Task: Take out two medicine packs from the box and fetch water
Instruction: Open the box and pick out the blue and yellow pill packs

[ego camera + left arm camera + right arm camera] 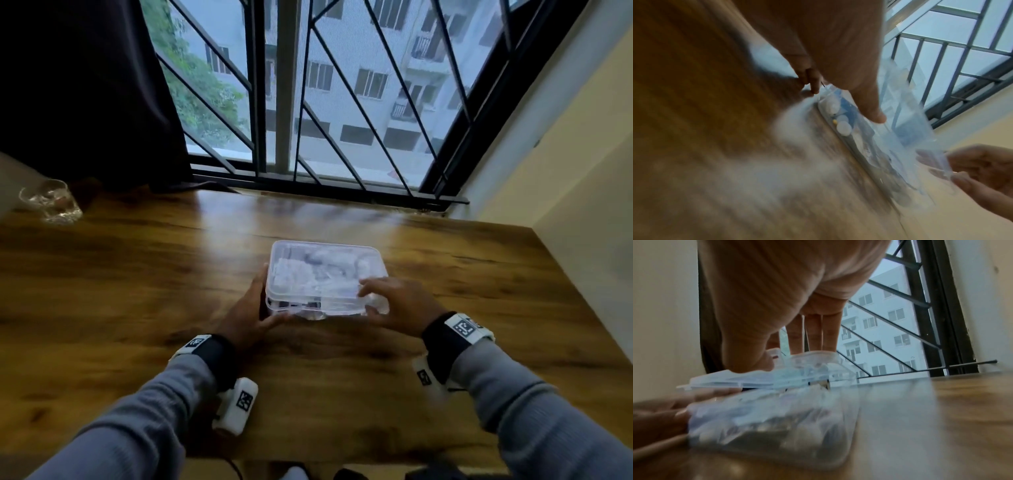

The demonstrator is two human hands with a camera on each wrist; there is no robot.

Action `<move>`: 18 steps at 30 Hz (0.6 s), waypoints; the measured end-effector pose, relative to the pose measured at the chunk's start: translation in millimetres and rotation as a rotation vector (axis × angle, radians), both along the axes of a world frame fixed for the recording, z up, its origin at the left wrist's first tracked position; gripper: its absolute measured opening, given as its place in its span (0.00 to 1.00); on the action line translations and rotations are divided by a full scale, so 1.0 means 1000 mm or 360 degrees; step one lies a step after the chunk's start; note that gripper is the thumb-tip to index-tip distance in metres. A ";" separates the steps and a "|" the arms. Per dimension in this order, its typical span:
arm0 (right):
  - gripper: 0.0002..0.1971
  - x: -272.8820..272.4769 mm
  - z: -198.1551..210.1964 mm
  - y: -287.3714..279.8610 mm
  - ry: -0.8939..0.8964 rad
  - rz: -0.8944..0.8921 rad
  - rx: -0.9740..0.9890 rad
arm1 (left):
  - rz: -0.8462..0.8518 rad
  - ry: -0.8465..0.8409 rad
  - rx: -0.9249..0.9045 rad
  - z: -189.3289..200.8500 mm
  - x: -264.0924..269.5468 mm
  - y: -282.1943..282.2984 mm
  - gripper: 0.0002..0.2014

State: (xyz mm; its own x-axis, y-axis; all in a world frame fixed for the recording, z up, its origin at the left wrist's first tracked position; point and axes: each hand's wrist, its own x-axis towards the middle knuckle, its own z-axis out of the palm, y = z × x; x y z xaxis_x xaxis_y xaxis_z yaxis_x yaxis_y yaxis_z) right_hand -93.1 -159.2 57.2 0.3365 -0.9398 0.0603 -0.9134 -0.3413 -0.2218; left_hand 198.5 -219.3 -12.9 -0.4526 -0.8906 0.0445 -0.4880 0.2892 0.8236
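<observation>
A clear plastic box (pixel 325 274) with its lid on sits mid-table in the head view. White medicine packs show blurred through it; a blister with round white pills (pixel 840 125) lies against the near wall. My left hand (pixel 255 305) holds the box's near left corner, fingers along the side and thumb (pixel 869 105) on the front wall. My right hand (pixel 380 298) pinches the lid (pixel 807 369) at the near right corner, fingers on top and thumb at the front edge. A clear glass (pixel 51 202) stands at the table's far left.
The wooden table (pixel 137 291) runs up to a barred window (pixel 308 120). A dark curtain (pixel 85 96) hangs at the back left, just behind the glass. A cream wall (pixel 565 154) closes the right side. Wide bare wood lies left and right of the box.
</observation>
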 end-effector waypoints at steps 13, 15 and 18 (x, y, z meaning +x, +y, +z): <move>0.10 -0.031 0.067 -0.145 -0.0670 -0.0374 -0.0352 | 0.0138 0.0423 0.0197 -0.021 -0.003 0.004 0.40; 0.13 -0.031 0.061 -0.172 -0.0624 -0.0464 -0.0249 | 0.0140 0.0413 0.0210 -0.027 -0.003 0.006 0.46; 0.18 -0.026 0.044 -0.207 -0.0430 -0.0600 -0.0051 | 0.0139 0.0416 0.0184 -0.034 -0.003 0.004 0.49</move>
State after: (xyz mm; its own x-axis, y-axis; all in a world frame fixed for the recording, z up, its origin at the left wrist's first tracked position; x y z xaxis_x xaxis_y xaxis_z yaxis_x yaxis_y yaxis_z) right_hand -118.8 -365.7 101.7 -0.0599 -0.9898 0.1295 -0.8860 -0.0071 -0.4636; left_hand 195.3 -214.9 -46.6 -0.3603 -0.9317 0.0457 -0.2739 0.1525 0.9496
